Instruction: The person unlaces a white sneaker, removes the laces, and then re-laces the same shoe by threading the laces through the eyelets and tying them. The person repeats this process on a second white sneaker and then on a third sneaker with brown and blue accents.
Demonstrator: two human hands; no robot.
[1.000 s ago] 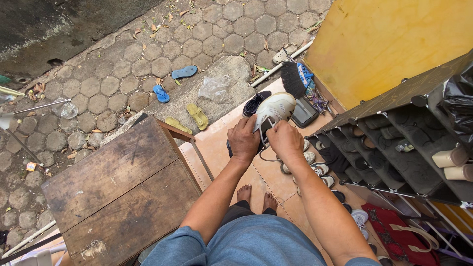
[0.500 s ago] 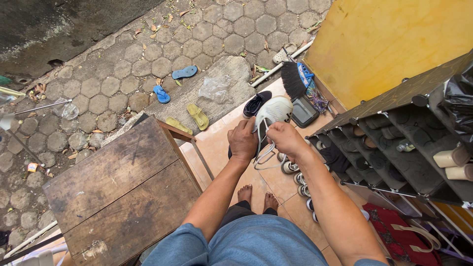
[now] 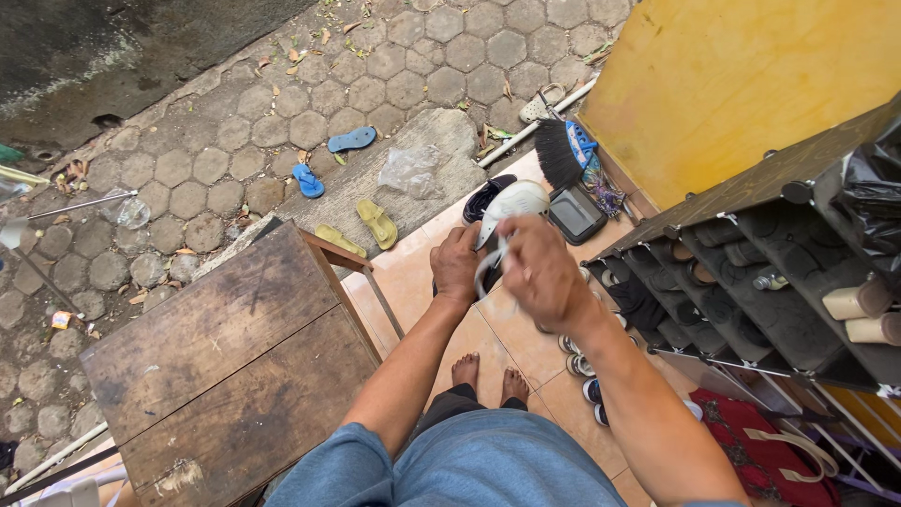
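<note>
A white shoe (image 3: 511,204) with a dark sole is held up in front of me above the tiled floor. My left hand (image 3: 458,265) grips its near end from the left. Blurred with motion, my right hand (image 3: 542,270) has its fingers closed on the shoe's white lace (image 3: 490,265), which loops down between both hands. My bare feet (image 3: 488,374) show on the orange tiles below, with my blue-clad knees at the bottom edge.
A worn wooden table (image 3: 225,376) stands at my left. A black shoe rack (image 3: 751,282) with shoes fills the right, under a yellow board (image 3: 741,75). A black brush (image 3: 563,150), a dark tray, yellow sandals (image 3: 361,230) and blue sandals (image 3: 328,160) lie ahead on paving.
My right hand has pulled toward me and to the right, drawing the lace out of the shoe. The left hand and the shoe stay in much the same place.
</note>
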